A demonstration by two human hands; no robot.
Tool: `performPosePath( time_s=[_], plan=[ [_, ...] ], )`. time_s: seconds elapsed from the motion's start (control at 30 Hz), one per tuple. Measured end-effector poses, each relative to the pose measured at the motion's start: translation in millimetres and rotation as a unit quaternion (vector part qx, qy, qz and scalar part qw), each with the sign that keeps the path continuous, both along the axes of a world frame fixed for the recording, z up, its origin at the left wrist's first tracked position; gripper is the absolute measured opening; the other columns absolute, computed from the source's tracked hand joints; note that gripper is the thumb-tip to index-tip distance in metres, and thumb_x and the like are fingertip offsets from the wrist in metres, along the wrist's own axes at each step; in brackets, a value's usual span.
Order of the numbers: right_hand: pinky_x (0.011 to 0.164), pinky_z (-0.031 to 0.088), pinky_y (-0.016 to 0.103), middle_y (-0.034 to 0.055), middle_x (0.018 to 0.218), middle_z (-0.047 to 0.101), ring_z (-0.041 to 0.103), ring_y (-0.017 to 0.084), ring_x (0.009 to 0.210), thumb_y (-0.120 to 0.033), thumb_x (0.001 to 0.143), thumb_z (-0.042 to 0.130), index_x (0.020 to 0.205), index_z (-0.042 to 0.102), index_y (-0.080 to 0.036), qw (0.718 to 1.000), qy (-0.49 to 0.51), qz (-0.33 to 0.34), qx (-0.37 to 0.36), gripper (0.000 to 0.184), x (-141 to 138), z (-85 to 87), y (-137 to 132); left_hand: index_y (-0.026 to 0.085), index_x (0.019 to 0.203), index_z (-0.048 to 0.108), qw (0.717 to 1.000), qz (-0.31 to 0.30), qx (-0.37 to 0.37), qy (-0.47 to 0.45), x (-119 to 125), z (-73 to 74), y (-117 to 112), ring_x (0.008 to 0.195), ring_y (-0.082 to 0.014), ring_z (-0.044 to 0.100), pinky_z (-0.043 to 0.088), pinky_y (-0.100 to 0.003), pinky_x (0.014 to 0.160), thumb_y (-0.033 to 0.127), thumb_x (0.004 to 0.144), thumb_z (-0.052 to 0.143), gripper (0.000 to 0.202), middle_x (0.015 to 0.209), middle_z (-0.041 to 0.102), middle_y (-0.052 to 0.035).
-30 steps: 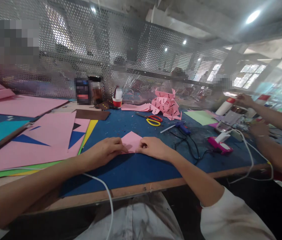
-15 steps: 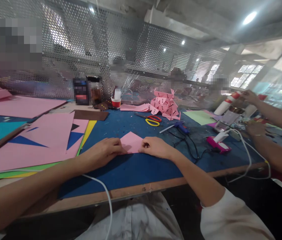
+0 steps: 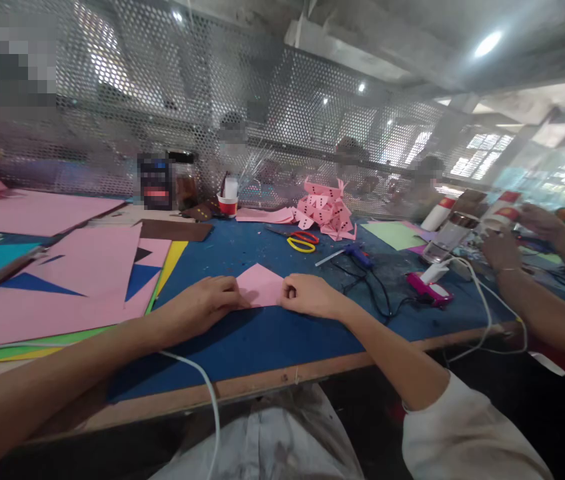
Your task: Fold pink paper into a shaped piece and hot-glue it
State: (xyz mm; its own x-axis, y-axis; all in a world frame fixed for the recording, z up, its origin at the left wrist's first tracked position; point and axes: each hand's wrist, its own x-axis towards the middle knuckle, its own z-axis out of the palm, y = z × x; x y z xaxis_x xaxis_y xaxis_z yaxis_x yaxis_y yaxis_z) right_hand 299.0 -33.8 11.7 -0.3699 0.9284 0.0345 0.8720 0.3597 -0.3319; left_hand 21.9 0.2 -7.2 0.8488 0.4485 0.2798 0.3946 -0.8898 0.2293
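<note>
No shift noted over the last half-second — the pink paper (image 3: 261, 287) stays pinned, suggesting steady work. It lies between my hands, near the tabletop's (image 3: 262, 350) front edge. My right hand (image 3: 312, 295) curls closed on its right corner; my left hand (image 3: 209, 301) bunches over the left — pinch hidden, cannot tell.

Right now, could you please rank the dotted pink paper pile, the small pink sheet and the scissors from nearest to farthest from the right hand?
1. Small pink sheet: touching the right hand, on its left.
2. Scissors: beyond the hand, roughly straight ahead.
3. Dotted pink paper pile: behind the scissors, near the perforated screen.
</note>
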Motion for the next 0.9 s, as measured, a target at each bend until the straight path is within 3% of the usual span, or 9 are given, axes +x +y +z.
performPosePath(
  time_s=[0.63,0.9],
  plan=[
    [0.060,0.030,0.025,-0.0020,0.083,0.070,0.057,0.014,0.071,-0.027,0.078,0.063,0.078,0.066,-0.023,0.998,0.004,-0.046,0.045,0.005,-1.9,-7.0,-7.7,0.027,0.113,0.069,1.000,0.003,0.006,0.017,-1.7,-2.6,2.2,0.096,-0.0183,0.061,0.041,-0.028,0.085,0.029,0.106,0.039,0.031,0.104,0.063,-0.0038],
    [0.061,0.031,0.024,-0.0021,0.084,0.069,0.058,0.013,0.073,-0.026,0.078,0.063,0.080,0.065,-0.022,0.997,0.025,-0.060,0.041,0.005,5.3,-8.4,-11.1,0.027,0.113,0.069,1.000,0.004,-0.002,0.024,-1.8,-3.1,2.9,0.097,-0.0188,0.061,0.040,-0.029,0.085,0.024,0.104,0.042,0.029,0.105,0.063,-0.0038]
  ],
)
